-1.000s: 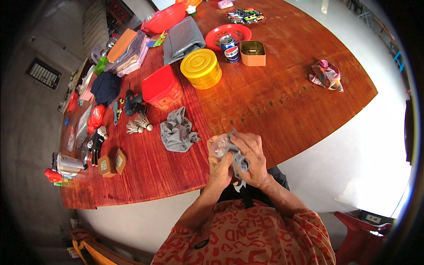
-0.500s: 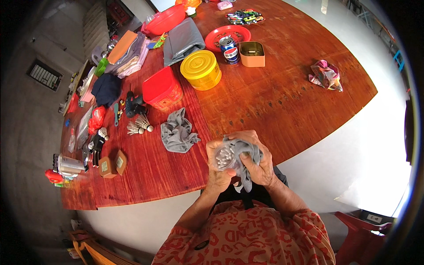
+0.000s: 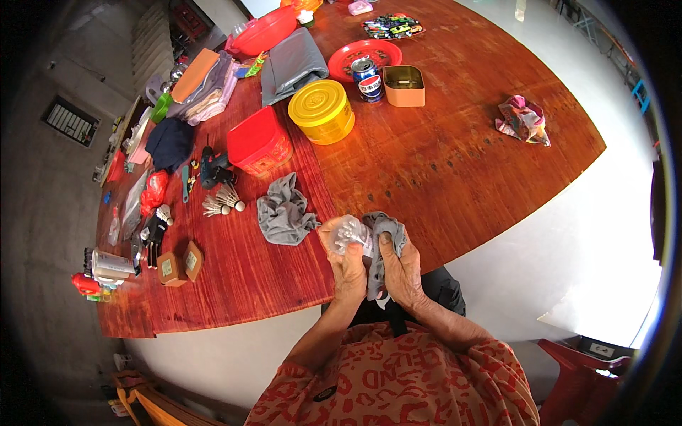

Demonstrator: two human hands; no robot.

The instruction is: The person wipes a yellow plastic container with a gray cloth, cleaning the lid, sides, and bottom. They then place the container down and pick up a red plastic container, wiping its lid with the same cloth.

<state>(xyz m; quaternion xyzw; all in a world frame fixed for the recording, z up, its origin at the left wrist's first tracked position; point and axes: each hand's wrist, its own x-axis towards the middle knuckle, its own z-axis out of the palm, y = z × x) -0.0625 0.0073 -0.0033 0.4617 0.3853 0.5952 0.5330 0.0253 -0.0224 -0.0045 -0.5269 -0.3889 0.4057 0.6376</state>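
Observation:
Just off the table's near edge, my left hand is wrapped round a clear plastic container with white cotton swabs inside. My right hand grips a grey cloth, its thumb on top, and holds it against the container's right end. The cloth hides that end, and part of it hangs down between my hands. A second crumpled grey cloth lies on the table to the left of my hands.
A red lidded box, yellow round tub, drink can and orange tin stand beyond my hands. Shuttlecocks, a cordless drill and a small brown box are to the left. A colourful crumpled wrapper lies right.
The container has tilted and shifted slightly left, showing more of its clear end. My right hand has turned, and the cloth has slid down around the container's right side.

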